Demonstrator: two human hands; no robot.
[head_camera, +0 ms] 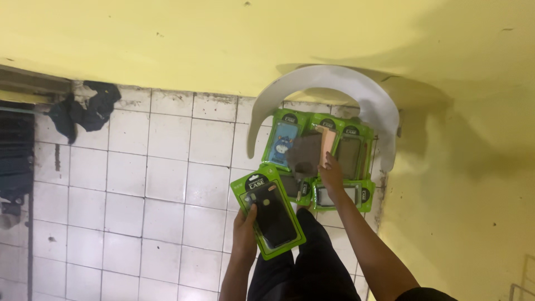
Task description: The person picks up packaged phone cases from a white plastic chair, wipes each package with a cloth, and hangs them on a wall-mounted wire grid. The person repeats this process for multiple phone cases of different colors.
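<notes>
Packaging in green with a black phone case (268, 212) sits gripped in the left hand (244, 233), reaching toward 12 o'clock. Right hand (331, 173) pinches a tan case (326, 146) over more green packs (340, 196) on a white plastic chair (356, 89) at 1 o'clock. White tiled floor (128, 184), yellow wall (223, 39), dark cloth (83, 108) at 10 o'clock.

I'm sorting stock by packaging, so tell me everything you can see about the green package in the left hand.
The green package is a flat rectangular retail pack, bright green card framing a clear window that shows a black phone case, with a dark label across its top. It looks intact and closed. It is tilted, top leaning left, held above the white tiled floor. The left hand grips its lower left edge, thumb on the front. Nothing else touches it.
</notes>
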